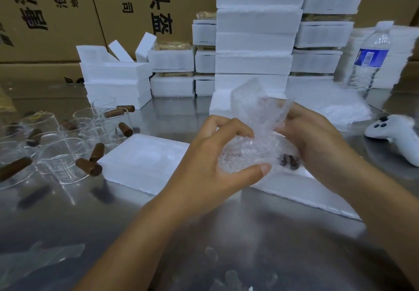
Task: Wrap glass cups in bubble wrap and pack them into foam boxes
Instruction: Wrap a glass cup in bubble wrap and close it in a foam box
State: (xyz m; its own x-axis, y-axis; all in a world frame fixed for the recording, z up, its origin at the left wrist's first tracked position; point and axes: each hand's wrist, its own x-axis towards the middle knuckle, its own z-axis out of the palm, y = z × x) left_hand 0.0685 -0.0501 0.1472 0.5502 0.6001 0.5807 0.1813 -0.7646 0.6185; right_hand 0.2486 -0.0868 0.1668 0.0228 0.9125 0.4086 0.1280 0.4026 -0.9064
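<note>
Both hands hold a glass cup bundled in bubble wrap (251, 152) just above an open foam box (145, 161) on the metal table. My left hand (217, 157) cups the bundle from the left and below, thumb under it. My right hand (317, 138) pinches the loose upstanding end of the wrap (256, 107). The cup's brown wooden handle (290, 161) shows through the wrap at the right. Several bare glass cups (61, 157) with brown handles stand at the left.
Stacks of closed white foam boxes (254, 41) rise behind the hands, with cardboard cartons (52, 14) behind them. A water bottle (369, 61) stands at the back right, a sheet pile of bubble wrap (340, 109) below it, and a white controller (394, 132) lies at the right edge.
</note>
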